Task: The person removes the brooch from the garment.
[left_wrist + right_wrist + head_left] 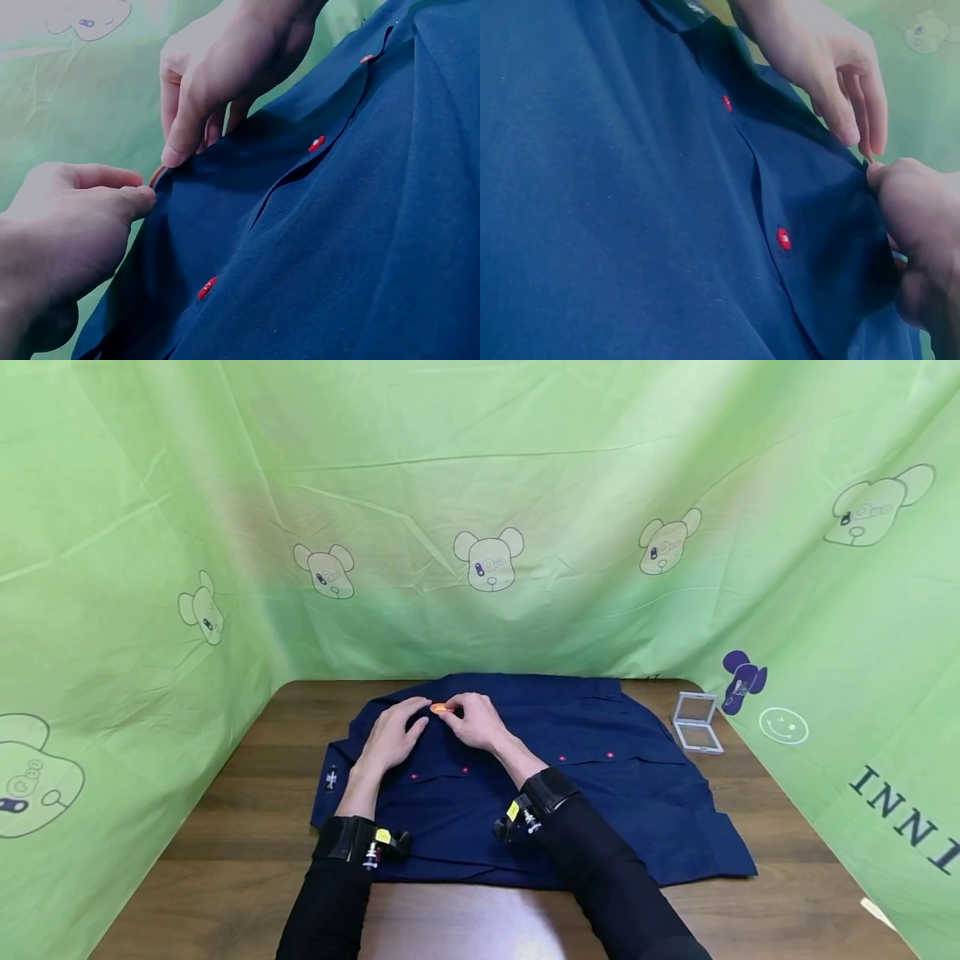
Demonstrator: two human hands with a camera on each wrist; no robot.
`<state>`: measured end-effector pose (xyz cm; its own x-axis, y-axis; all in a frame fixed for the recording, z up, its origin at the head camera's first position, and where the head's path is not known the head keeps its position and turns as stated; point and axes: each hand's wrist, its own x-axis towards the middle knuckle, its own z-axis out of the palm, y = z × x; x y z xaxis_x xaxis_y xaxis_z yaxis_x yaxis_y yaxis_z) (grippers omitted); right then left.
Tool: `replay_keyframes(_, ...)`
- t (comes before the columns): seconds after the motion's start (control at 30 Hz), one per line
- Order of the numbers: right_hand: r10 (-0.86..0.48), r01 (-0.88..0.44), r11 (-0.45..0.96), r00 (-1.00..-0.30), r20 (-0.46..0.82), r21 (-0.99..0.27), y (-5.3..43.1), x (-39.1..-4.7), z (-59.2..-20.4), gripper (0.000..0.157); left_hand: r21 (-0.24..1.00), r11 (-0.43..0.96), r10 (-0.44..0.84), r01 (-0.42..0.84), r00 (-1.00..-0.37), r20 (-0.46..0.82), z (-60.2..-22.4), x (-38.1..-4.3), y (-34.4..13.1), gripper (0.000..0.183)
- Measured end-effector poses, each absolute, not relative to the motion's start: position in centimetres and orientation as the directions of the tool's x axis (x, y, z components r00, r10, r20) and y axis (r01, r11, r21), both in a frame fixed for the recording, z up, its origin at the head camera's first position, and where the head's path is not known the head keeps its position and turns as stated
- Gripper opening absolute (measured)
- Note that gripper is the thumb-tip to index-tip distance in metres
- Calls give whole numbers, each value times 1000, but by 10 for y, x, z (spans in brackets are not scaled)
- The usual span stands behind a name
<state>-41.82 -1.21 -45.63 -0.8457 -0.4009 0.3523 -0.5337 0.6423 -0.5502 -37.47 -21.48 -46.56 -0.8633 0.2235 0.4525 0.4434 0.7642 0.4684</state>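
A navy shirt point(600, 810) is spread over the table, with red buttons point(783, 238) along its pocket flaps. At the shirt's far left part is a small round orange patch point(439, 708), seen nearly edge-on in the left wrist view. My right hand point(477, 722) pinches the patch's right side between thumb and fingers. Beside it, my left hand point(390, 735) has its fingers extended, index fingertip right at the patch's left edge and thumb lower down. In the right wrist view the left thumb and index finger stand apart. My fingers cover part of the patch.
An open, hinged clear case with a pale frame point(697, 722) stands at the table's right edge. Green printed curtains point(487, 635) surround the back and sides. Bare wood table point(240, 810) shows around the shirt. A small pale object point(876, 912) lies at the right front edge.
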Motion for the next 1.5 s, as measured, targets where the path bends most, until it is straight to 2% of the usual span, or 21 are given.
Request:
replay_keyframes(0.43,-409,-508,597,-858,309,-620,-6,-418,-451,17,434,751,229,497,-814,534,-462,-374,-204,26)
replay_keyframes(0.77,-416,-513,602,-856,308,-612,-5,-417,-455,18,423,739,207,525,-774,598,-466,-372,-201,16)
replay_keyframes(1.5,-452,-530,586,-841,296,-613,-5,-414,-459,21,389,771,194,504,-768,611,-467,-372,-199,11)
